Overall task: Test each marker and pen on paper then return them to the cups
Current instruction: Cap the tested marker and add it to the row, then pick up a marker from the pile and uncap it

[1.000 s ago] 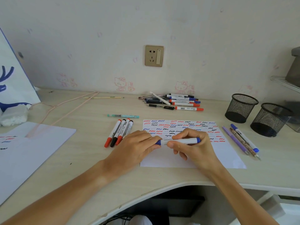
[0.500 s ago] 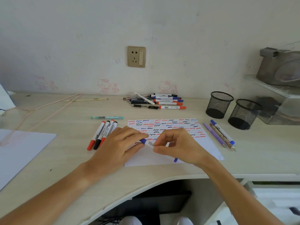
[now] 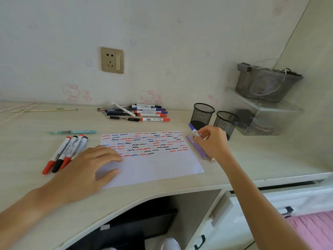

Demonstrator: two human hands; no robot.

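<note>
My right hand pinches a white marker with a blue cap, held just right of the paper and in front of two black mesh cups. My left hand rests flat on the lower left of the paper, whose upper part is covered with red, blue and black squiggles. A purple pen lies beside the paper, under my right hand. Several capped markers lie left of the paper. A pile of markers and pens sits near the wall.
A teal pen lies above the left markers, a thin pencil farther back. A clear shelf with a grey bag stands right of the cups. A wall socket is behind. The desk edge curves in front.
My right hand has carried the blue-capped marker from the middle of the paper to its right side near the cups. My left hand let go of it and settled on the paper.
</note>
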